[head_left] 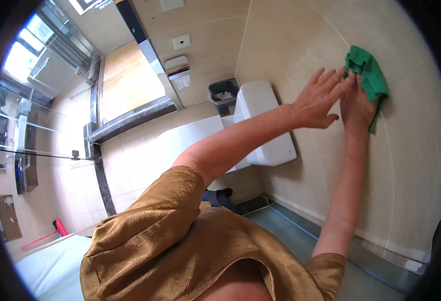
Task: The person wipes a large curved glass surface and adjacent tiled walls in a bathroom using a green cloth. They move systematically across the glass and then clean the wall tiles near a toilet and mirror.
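Note:
A green cloth [368,75] lies pressed against the beige tiled wall [300,45] at the upper right. My right hand [357,106] is on the cloth's lower edge and holds it to the tile, arm stretched up from the lower right. My left hand [320,96] rests flat on the wall just beside it, fingers spread, holding nothing; its fingertips reach the right hand and the cloth's edge. My mustard-coloured top fills the lower middle of the view.
A white toilet with its cistern [260,120] stands against the wall below my left arm. Beside it are a grey waste bin [224,93] and a paper holder [178,67]. A glass partition [40,125] and a red-handled tool [55,232] are at the left.

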{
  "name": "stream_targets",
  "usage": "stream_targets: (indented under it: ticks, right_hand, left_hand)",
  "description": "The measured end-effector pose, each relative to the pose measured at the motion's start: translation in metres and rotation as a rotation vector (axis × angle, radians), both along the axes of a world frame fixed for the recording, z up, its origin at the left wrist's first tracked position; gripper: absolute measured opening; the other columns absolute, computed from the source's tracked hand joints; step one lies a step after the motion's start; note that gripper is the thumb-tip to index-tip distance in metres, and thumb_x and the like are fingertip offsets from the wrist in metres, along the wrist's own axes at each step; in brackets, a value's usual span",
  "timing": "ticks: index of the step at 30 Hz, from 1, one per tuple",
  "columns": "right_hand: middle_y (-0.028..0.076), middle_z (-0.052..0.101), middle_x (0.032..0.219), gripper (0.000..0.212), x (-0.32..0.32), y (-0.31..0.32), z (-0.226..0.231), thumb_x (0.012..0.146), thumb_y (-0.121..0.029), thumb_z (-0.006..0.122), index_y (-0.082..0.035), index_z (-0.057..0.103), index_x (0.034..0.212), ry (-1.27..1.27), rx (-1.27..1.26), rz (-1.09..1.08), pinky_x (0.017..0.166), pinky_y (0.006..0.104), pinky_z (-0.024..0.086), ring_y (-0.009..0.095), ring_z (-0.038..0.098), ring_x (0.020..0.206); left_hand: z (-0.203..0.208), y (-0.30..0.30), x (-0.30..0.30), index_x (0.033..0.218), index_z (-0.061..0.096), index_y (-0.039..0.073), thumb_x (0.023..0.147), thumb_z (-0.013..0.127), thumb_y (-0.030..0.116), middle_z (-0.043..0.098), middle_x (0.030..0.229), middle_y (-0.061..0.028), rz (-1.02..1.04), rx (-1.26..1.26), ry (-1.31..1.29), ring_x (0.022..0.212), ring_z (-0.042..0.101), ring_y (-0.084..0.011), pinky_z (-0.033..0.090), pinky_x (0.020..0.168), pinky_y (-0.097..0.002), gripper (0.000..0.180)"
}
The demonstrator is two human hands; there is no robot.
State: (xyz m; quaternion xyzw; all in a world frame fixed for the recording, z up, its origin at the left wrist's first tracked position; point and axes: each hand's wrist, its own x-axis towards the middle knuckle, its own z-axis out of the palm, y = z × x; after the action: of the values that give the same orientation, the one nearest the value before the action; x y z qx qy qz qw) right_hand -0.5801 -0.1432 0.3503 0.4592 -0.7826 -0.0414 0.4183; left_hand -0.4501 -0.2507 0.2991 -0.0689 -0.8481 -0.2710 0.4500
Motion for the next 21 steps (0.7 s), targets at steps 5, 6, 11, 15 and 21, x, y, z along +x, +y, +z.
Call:
stream_targets:
  ticks: [5,6,11,15,21]
  right_hand:
    - [0.003,0.056,0.144,0.051,0.010,-0.002,-0.004,0.099,-0.039,0.060,-0.014,0.052,0.142,0.291,0.087,-0.165,0.106,0.0405,0.043,0.026,0.057,0.125]
    - [0.004,0.058,0.140,0.047,0.012,-0.005,-0.003,0.099,-0.037,0.061,-0.013,0.055,0.139,0.316,0.089,-0.150,0.104,0.0401,0.044,0.027,0.059,0.122]
    - [0.011,0.064,0.128,0.036,0.010,-0.006,-0.023,0.101,-0.031,0.061,-0.007,0.062,0.128,0.212,0.278,-0.208,0.101,0.0420,0.046,0.030,0.061,0.112]
    - [0.017,0.065,0.124,0.035,0.016,-0.021,-0.068,0.102,-0.028,0.059,-0.001,0.062,0.124,-0.394,-0.070,-0.007,0.100,0.0443,0.045,0.035,0.060,0.110]
    - [0.022,0.065,0.119,0.033,0.035,-0.055,-0.128,0.103,-0.023,0.057,0.007,0.063,0.116,-0.637,-0.137,-0.096,0.097,0.0454,0.045,0.036,0.060,0.108]
  left_hand:
    - [-0.019,-0.007,0.054,0.156,0.030,0.008,0.072,0.078,0.014,0.031,0.158,-0.0266,-0.106,0.019,-0.071,0.143,0.036,-0.0442,0.023,0.120,-0.0578,0.097]
    - [-0.021,-0.012,0.067,0.156,0.030,0.009,0.073,0.078,0.013,0.032,0.158,-0.0268,-0.130,0.030,-0.088,0.143,0.036,-0.0438,0.024,0.120,-0.0575,0.095]
    - [-0.058,-0.058,0.147,0.155,0.031,0.009,0.076,0.077,0.010,0.036,0.154,-0.0274,-0.131,0.114,-0.221,0.142,0.036,-0.0426,0.027,0.119,-0.0554,0.091]
    - [-0.096,-0.099,0.215,0.154,0.034,0.009,0.080,0.075,0.010,0.042,0.149,-0.0274,-0.113,0.176,-0.374,0.138,0.041,-0.0434,0.032,0.117,-0.0537,0.085]
    - [-0.120,-0.134,0.277,0.150,0.039,0.008,0.083,0.072,0.009,0.046,0.146,-0.0247,-0.050,0.306,-0.503,0.134,0.046,-0.0431,0.040,0.111,-0.0480,0.074]
